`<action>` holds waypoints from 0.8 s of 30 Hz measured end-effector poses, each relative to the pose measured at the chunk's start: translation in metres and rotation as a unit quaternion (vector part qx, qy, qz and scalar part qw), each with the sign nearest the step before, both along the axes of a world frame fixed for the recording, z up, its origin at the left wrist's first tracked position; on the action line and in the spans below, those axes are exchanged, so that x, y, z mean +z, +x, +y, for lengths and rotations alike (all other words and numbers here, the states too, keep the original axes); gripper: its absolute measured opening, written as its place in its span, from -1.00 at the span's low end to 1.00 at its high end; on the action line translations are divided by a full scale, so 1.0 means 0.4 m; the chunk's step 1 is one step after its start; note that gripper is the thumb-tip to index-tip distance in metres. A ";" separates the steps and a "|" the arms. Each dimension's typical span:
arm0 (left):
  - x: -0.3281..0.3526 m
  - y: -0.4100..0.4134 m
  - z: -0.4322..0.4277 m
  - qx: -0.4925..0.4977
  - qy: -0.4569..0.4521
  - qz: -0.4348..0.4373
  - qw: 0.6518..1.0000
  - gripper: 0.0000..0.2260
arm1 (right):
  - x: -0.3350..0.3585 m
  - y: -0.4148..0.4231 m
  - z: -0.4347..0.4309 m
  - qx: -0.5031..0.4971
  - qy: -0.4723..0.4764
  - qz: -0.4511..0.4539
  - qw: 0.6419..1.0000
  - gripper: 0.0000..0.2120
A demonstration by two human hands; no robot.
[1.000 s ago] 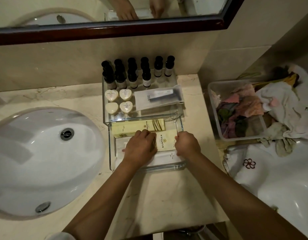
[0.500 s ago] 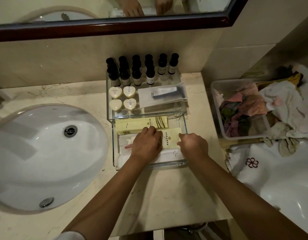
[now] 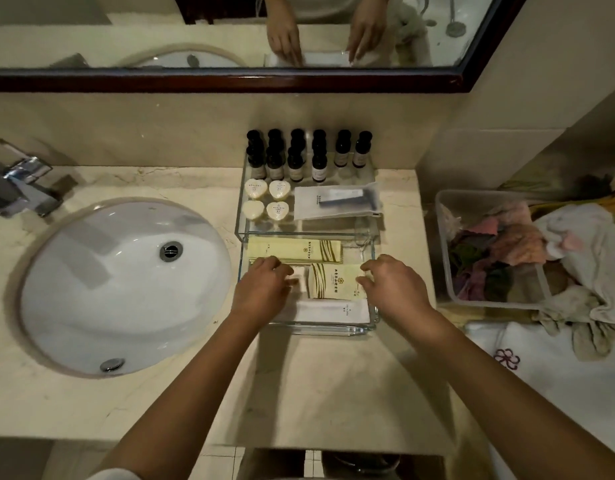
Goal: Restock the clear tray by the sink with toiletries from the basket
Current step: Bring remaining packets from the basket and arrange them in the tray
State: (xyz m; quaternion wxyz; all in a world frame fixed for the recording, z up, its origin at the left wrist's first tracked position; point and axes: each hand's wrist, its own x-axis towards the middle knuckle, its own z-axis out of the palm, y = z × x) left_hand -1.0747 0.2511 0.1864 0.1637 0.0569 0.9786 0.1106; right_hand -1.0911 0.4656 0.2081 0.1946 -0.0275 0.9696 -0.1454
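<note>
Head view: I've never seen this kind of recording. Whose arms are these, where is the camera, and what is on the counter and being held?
No machine here: a person wears one wide camera on the head, looking down, so the arms are their own. The left hand and right hand reach into the lower level of a clear tray beside the sink, fingers touching flat yellow sachets and white packets; neither plainly grips anything. The upper level holds dark-capped bottles, heart-shaped soaps and a pouch. At right is a plastic tub of cloths. The mirror above reflects the hands.
</note>
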 end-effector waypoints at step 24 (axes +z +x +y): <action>0.191 0.594 -0.302 0.349 -0.065 -0.073 0.932 -0.65 | 0.168 0.253 -0.428 0.359 -0.029 0.048 0.932 -0.65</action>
